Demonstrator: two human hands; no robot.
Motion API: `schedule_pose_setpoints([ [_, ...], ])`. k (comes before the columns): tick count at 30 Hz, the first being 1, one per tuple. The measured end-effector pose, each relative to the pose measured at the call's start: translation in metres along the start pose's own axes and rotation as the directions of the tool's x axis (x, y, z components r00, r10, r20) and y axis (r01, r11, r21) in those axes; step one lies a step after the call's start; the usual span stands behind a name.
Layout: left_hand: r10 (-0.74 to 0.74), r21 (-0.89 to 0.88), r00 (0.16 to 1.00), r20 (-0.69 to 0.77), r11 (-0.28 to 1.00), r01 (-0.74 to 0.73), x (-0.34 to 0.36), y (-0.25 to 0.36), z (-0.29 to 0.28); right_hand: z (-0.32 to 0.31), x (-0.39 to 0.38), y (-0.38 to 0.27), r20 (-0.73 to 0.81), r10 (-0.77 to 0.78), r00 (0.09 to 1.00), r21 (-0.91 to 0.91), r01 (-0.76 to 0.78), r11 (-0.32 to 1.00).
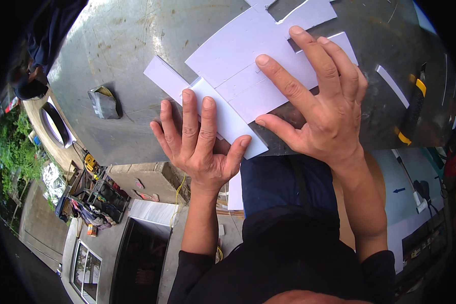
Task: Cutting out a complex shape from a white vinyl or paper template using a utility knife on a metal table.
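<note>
My left hand (pixel 202 147) lies with fingers spread and fingertips on a narrow white board strip (pixel 240 131). Beside that, a second white strip (pixel 162 76) sticks out to the upper left. My right hand (pixel 319 106) is spread over a larger white cut sheet (pixel 238 50), which has notches along its upper right edge; the index fingertip rests on it and the thumb is near its lower edge by the strip. All these pieces lie on a scuffed grey metal tabletop (pixel 121 40). Neither hand is gripping anything.
A black-and-yellow utility knife (pixel 413 106) and a thin white offcut (pixel 390 86) lie at the right. A dark grey object (pixel 105 103) sits at the left. Below right are pale panels (pixel 410 197); beyond the table's left edge are clutter, a doorway and someone's dark clothing (pixel 45 35).
</note>
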State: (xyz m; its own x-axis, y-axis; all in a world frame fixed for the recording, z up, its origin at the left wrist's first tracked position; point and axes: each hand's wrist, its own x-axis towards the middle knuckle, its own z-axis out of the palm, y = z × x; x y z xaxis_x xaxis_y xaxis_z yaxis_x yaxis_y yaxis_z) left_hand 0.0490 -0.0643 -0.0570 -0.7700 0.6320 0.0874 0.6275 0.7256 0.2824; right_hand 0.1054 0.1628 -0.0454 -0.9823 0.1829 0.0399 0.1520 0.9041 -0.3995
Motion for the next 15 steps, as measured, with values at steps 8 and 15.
schedule_pose_setpoints([
  [8,0.003,-0.010,1.000,0.009,1.000,-0.003,0.0001,0.0007,0.0000,0.0009,-0.0009,0.0006,-0.009,0.006,1.000,-0.001,-0.006,1.000],
  [15,0.021,-0.016,1.000,0.001,1.000,-0.021,0.0000,-0.0015,0.0003,0.0013,-0.0007,0.0011,-0.012,0.000,1.000,-0.005,0.000,1.000],
])
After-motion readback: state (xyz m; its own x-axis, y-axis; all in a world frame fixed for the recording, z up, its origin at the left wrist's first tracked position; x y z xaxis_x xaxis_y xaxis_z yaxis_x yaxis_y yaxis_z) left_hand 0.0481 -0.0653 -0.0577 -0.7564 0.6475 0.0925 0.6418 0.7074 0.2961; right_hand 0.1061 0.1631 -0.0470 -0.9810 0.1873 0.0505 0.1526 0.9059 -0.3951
